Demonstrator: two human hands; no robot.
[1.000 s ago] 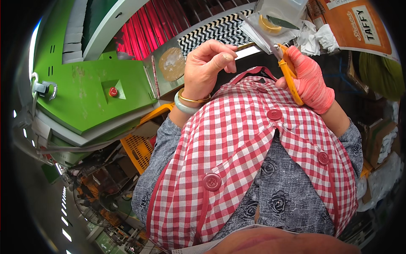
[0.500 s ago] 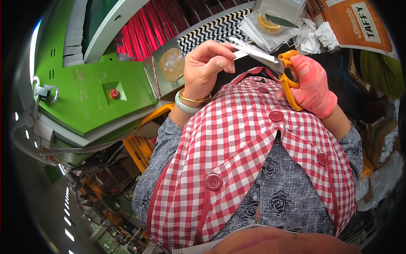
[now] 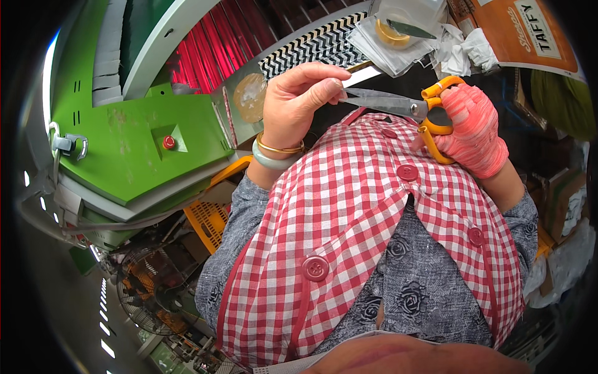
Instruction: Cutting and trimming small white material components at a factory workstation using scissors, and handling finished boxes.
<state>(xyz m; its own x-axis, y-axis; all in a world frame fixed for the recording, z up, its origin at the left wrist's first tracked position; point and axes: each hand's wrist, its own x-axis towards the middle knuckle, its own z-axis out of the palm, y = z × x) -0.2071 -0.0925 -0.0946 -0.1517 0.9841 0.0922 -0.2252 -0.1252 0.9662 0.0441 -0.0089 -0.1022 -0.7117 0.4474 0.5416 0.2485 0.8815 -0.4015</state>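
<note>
My left hand (image 3: 291,103) is raised with thumb and index finger pinched together. From its fingertips a narrow white strip (image 3: 364,76) extends to the right, apparently held between them. Opposite it, my right hand (image 3: 474,128), in a pink fingerless glove, grips a pair of scissors (image 3: 389,105) by its orange handles. The steel blades point left, their tips close to my left fingertips and just below the strip. The handle loops are spread, and the blades seem slightly parted. Whether the tips touch my left hand or the strip, I cannot tell.
A green machine (image 3: 124,143) with a red button stands at the left. Beyond my hands are a zigzag-patterned strip (image 3: 305,50), white sheets (image 3: 380,53), a tape roll (image 3: 391,34), crumpled paper (image 3: 479,50) and an orange carton (image 3: 536,34). A fan (image 3: 146,290) stands lower left.
The scissors and my right hand have shifted slightly right, and the blades have swung from above the strip to below it. The handles look wider apart. My left hand has moved slightly left.
</note>
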